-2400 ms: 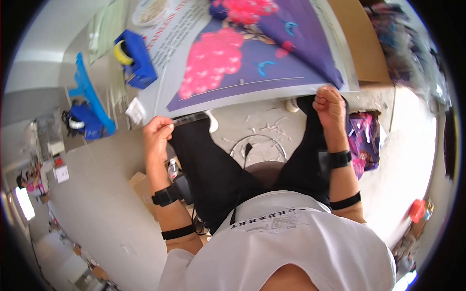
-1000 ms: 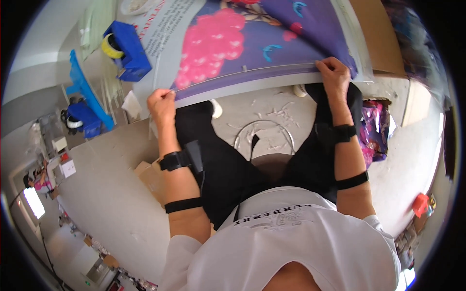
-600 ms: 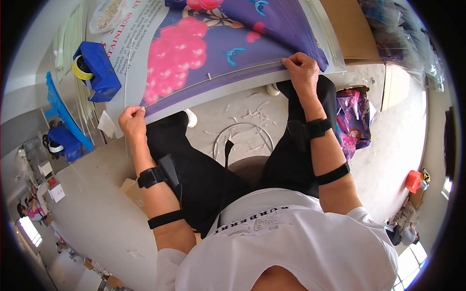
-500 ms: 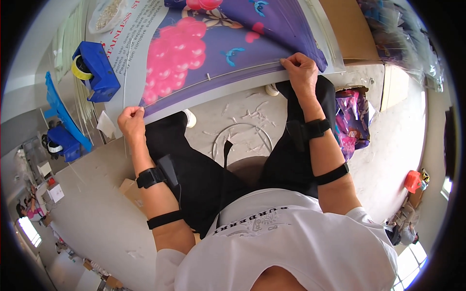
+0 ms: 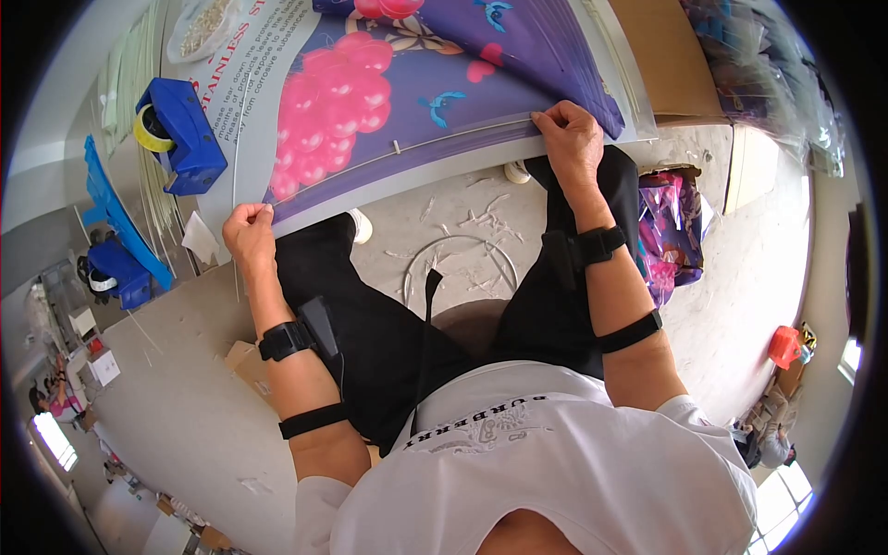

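While the person sits at a bench (image 5: 218, 197), both hands reach the near edge of a glossy purple sheet printed with pink balloons (image 5: 407, 83), lying on it. The left hand (image 5: 250, 238) and right hand (image 5: 572, 145) are pinched narrow at opposite ends of a thin pale strip (image 5: 396, 146); I cannot tell exactly what the fingertips grip. A blue tape dispenser (image 5: 192, 134) stands left; a cardboard box (image 5: 661, 55) is to the right.
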Demonstrator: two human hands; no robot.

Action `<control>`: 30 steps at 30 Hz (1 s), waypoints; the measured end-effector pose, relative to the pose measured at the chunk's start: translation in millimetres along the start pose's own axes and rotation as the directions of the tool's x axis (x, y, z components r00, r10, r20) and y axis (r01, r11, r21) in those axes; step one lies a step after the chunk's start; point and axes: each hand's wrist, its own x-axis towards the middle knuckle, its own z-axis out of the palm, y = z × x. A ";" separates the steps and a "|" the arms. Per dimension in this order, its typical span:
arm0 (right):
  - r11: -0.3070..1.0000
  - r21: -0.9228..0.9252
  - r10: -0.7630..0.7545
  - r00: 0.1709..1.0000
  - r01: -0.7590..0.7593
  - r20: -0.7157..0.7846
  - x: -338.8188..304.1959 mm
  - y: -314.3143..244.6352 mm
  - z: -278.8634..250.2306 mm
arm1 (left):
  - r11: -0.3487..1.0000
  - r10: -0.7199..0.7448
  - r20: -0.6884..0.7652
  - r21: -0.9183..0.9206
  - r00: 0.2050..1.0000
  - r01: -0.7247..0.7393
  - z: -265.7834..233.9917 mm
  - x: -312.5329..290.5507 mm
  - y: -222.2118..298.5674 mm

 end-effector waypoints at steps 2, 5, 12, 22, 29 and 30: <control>1.000 -0.014 -0.001 1.000 0.001 -0.006 -0.2 0.5 1.6 | 1.000 0.004 -0.001 0.001 1.000 -0.004 -0.1 0.4 -0.4; 0.997 -0.054 -0.066 0.996 0.063 -0.052 -1.0 2.8 6.0 | 1.000 0.011 0.000 0.002 1.000 -0.011 -1.5 1.1 -3.1; 0.990 -0.100 -0.109 0.992 0.103 -0.061 0.2 7.6 9.2 | 0.994 0.083 -0.013 -0.063 0.996 -0.084 -0.6 1.5 -7.5; 0.990 -0.123 -0.079 0.996 0.074 -0.040 1.1 4.5 6.9 | 0.997 0.037 -0.039 0.070 0.999 -0.034 1.5 -4.7 9.4; 0.989 -0.124 -0.084 0.996 0.078 -0.043 0.3 6.0 8.4 | 0.993 0.077 -0.064 0.093 0.995 -0.070 3.7 -7.2 14.2; 0.989 -0.124 -0.084 0.996 0.078 -0.043 -0.1 5.5 8.6 | 0.993 0.075 -0.065 0.096 0.995 -0.068 3.5 -6.5 12.6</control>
